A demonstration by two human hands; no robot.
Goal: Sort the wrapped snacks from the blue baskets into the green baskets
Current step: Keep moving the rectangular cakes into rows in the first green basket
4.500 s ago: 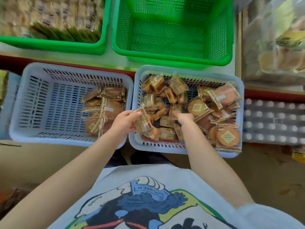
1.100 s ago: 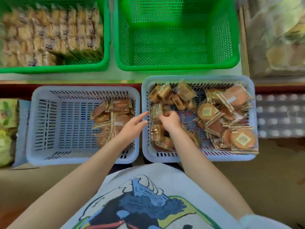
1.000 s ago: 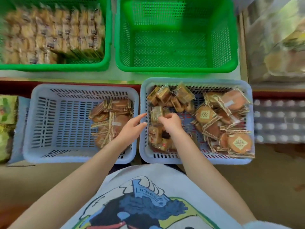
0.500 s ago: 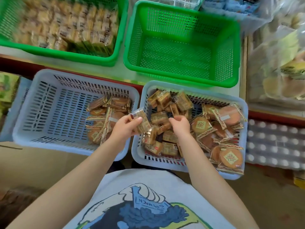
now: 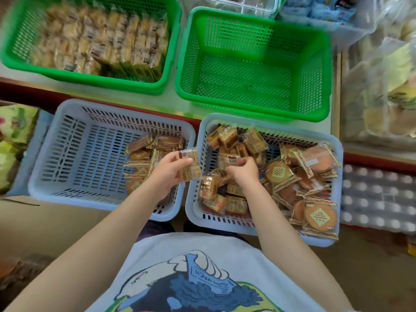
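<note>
Shop floor | left hand (image 5: pixel 167 174) holds square snack (image 5: pixel 190 164), tilted upright

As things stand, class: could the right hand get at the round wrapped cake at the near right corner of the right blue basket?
Probably yes. The right hand is already in that basket, and the round cake lies on top, uncovered.

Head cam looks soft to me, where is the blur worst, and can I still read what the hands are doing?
Head view: motion blur smears the left green basket and the bagged goods at right; wide-angle bending at edges. Centre sharper: left hand holds a small wrapped snack, right hand pinches another in the right blue basket.
</note>
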